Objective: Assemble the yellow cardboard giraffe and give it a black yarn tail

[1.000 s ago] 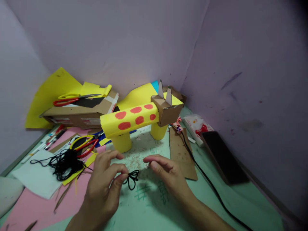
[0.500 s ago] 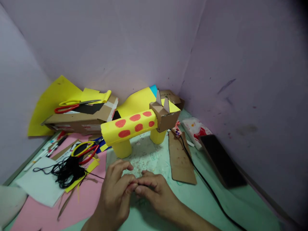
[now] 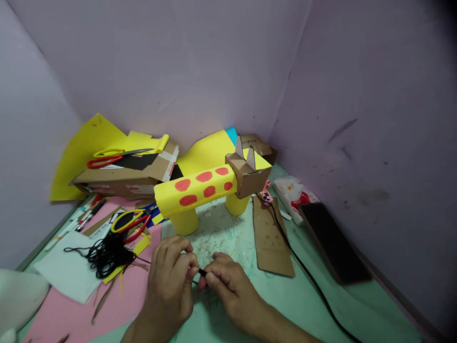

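Note:
Black cord (image 3: pixel 202 272) stretches across the small gap between my hands, looking like several strands bunched together. My left hand (image 3: pixel 169 281) pinches it on one side, and the thumb and forefinger of my right hand (image 3: pixel 232 288) close on the other side. A short loose bit of cord hangs just below. From the left hand a thin strand leads back to a tangled heap of black cord (image 3: pixel 109 257) on white paper (image 3: pixel 69 274). Beyond my hands stands a yellow animal model (image 3: pixel 194 188) with red spots and a cardboard head (image 3: pixel 250 176).
Scissors (image 3: pixel 130 224) lie beside the cord heap on pink paper (image 3: pixel 121 309); a second pair (image 3: pixel 107 159) rests on a cardboard box (image 3: pixel 117 181). At right are a cardboard strip (image 3: pixel 273 238), a black cable (image 3: pixel 303 264), a phone (image 3: pixel 335 243) and a tissue pack (image 3: pixel 293 193).
My hands have come slightly apart, so the black cord between the fingertips now shows. The whole scene has shifted a little to the right in view.

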Demonstrator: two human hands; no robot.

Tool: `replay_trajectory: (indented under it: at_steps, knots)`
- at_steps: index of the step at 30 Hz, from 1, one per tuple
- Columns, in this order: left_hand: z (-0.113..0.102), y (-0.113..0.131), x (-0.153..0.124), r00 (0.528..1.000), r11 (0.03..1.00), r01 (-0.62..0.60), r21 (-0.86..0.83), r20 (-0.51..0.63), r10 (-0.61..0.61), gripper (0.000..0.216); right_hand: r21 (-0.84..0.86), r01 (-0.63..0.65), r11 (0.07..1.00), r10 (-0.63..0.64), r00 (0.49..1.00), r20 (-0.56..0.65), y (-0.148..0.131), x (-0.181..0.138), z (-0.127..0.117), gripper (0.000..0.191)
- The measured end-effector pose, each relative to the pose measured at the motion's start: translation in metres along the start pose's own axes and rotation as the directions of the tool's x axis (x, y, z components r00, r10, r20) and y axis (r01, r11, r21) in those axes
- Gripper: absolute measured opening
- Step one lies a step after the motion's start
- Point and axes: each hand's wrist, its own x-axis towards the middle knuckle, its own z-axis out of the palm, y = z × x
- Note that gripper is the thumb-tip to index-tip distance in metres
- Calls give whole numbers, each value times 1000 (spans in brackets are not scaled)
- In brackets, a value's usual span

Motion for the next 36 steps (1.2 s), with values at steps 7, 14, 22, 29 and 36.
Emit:
replay_trajectory:
  at_steps: [7, 14, 22, 29, 36]
  knots:
    - [-2, 0, 3, 1000, 1000, 19, 0, 21, -19, 18, 38, -87, 995, 88, 996, -24, 5, 3, 1, 39]
    - [-3, 1, 2, 1000, 1000, -9, 14, 28, 8, 17, 72, -193, 978, 203, 963, -176, 12, 2, 4, 30]
    - [-2, 2, 4, 998, 999, -51, 3, 33, 51, 17, 75, -309, 948, 318, 916, -245, 15, 1, 6, 22]
    - [-3, 0, 3, 998, 998, 40, -49, 49, -37, 16, 35, -178, 983, 180, 981, -69, 11, 1, 2, 28]
    - [-11, -5, 7, 973, 947, 233, -220, 43, -229, 14, 299, -260, 918, 340, 905, -255, 17, 2, -5, 32]
